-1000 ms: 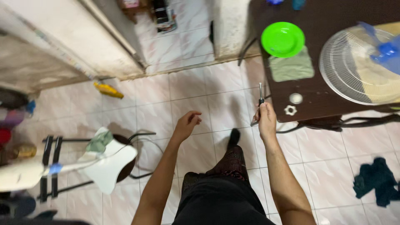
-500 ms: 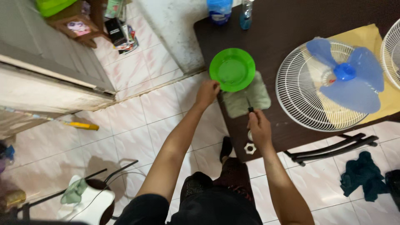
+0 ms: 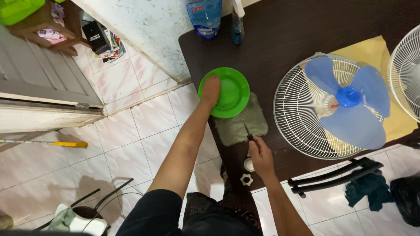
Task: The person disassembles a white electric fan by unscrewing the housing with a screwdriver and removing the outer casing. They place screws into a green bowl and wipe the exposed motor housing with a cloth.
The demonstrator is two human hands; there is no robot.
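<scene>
Clamped in my right hand (image 3: 261,154), the screwdriver (image 3: 247,130) points over the grey cloth (image 3: 239,124). Left hand (image 3: 211,88) lies flat in the green plastic plate (image 3: 234,87) on the table (image 3: 280,39), holding nothing; it looks light, stiff, slippery, best gripped at the rim.

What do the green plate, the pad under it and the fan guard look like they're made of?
The green plate, touched by the left hand, looks like glossy moulded plastic: uniform bright colour with soft sheen. The grey-green pad beneath it seems to be soft cloth, matte and slightly fuzzy. The fan guard appears to be thin white-coated metal wire, though plastic can't be ruled out.
</scene>
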